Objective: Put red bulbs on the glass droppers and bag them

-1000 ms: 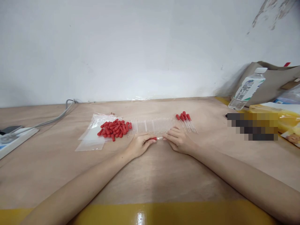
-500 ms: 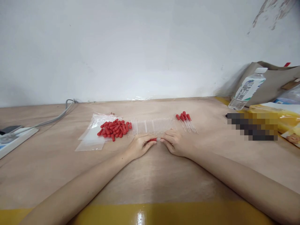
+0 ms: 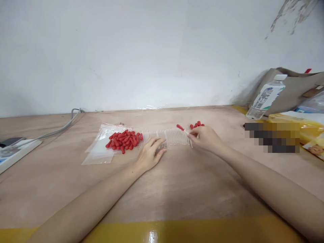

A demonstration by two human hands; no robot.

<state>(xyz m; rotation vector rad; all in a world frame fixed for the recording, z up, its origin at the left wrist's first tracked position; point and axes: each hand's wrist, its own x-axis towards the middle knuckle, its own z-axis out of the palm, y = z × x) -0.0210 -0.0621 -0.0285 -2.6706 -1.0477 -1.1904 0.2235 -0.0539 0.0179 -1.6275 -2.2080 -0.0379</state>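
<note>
My right hand [image 3: 204, 137] pinches the clear tube of a dropper [image 3: 180, 127], whose red rubber bulb points up and to the left. With fingers apart and nothing in them, my left hand [image 3: 152, 153] rests at the near edge of a row of clear glass tubes [image 3: 173, 136]. A heap of red rubber bulbs [image 3: 124, 139] lies left of the row, partly on clear plastic bags [image 3: 97, 153]. Several finished droppers [image 3: 199, 124] lie behind my right hand, which hides their tubes.
At the right stand a plastic bottle [image 3: 265, 98] and a grey bag [image 3: 293, 89], with a yellow package [image 3: 283, 118] in front. A grey cable [image 3: 60, 129] runs to a white power strip [image 3: 22, 152] at the left. Yellow tape [image 3: 126, 231] lines the near table edge.
Both hands were together on the dropper, the left at its red bulb. The left has let go and opened; the right has carried the dropper right and away from me.
</note>
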